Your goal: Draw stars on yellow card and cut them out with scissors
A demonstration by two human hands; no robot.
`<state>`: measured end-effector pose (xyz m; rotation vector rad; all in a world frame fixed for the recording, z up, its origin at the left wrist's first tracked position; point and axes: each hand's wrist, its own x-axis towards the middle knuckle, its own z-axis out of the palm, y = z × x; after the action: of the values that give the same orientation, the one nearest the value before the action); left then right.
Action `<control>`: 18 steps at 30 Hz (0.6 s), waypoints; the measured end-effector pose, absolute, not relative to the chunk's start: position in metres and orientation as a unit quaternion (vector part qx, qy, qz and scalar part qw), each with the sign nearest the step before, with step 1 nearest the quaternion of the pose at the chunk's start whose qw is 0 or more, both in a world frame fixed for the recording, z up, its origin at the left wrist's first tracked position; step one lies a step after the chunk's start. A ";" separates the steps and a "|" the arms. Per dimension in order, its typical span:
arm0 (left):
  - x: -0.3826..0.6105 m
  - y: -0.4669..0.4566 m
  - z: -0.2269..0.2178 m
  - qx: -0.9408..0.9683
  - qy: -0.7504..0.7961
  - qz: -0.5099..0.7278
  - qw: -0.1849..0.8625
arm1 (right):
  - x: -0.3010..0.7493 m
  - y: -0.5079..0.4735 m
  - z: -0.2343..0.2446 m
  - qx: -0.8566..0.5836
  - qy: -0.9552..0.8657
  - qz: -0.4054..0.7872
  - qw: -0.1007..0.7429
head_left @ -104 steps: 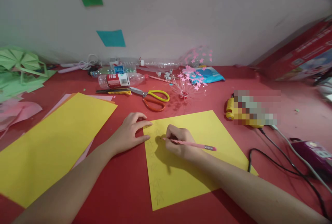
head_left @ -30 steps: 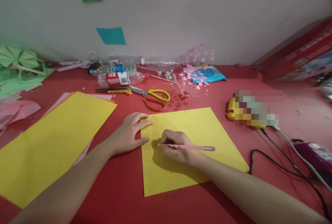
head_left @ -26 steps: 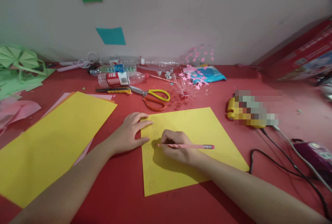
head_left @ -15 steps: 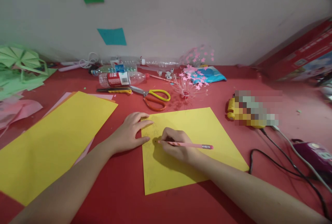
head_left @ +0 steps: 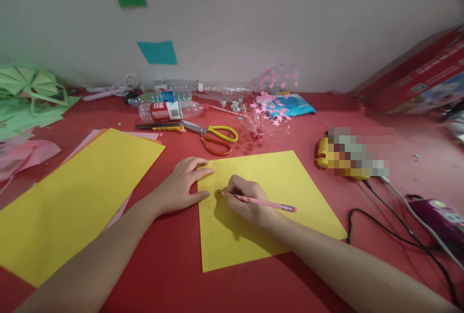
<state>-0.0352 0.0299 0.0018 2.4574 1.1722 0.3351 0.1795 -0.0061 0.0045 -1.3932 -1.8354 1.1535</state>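
Note:
A yellow sheet of paper (head_left: 275,177) lies flat on the red table (head_left: 163,264), with faint pencil marks down its left side. My right hand (head_left: 250,199) is closed around a pink pencil (head_left: 264,201), whose tip is at the sheet near those marks; its eraser end points right. At the sheet's left edge rests my left hand (head_left: 184,182), fingers apart, with fingertips on the paper and nothing in its grasp. Scissors (head_left: 217,138) with yellow and orange handles lie just beyond the sheet, beside a yellow utility knife (head_left: 166,127).
More coloured paper (head_left: 79,192) is stacked at left, near green folded paper (head_left: 29,90). Plastic bottles (head_left: 170,111), a star-decorated clear piece (head_left: 266,114) and a blue packet (head_left: 297,104) line the wall. A yellow device (head_left: 322,152) with cables (head_left: 395,223) sits at right.
The pencil tip has shifted slightly up the sheet, and its eraser end has dipped a little. My left hand stays in place.

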 end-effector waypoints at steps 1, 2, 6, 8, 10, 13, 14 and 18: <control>-0.035 0.030 0.002 0.878 0.419 0.119 0.197 | 0.180 -0.006 0.004 -0.519 -0.686 0.428 0.278; -0.035 0.030 0.002 0.879 0.419 0.117 0.196 | 0.180 -0.006 0.004 -0.519 -0.688 0.426 0.277; -0.035 0.030 0.002 0.881 0.418 0.112 0.189 | 0.181 -0.006 0.004 -0.512 -0.694 0.433 0.263; -0.035 0.030 0.002 0.881 0.419 0.112 0.189 | 0.182 -0.005 0.004 -0.506 -0.696 0.443 0.253; -0.035 0.030 0.003 0.880 0.419 0.112 0.190 | 0.183 -0.004 0.002 -0.502 -0.699 0.447 0.246; -0.035 0.030 0.003 0.880 0.421 0.112 0.193 | 0.185 -0.004 -0.002 -0.493 -0.707 0.444 0.244; -0.035 0.030 0.003 0.879 0.421 0.112 0.193 | 0.186 -0.004 -0.003 -0.489 -0.711 0.441 0.246; -0.035 0.031 0.001 0.880 0.419 0.115 0.192 | 0.187 -0.004 -0.007 -0.478 -0.720 0.435 0.255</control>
<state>-0.0354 0.0306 0.0010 2.4704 1.1749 0.3219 0.1866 -0.0043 -0.0074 -1.2973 -1.9547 1.1817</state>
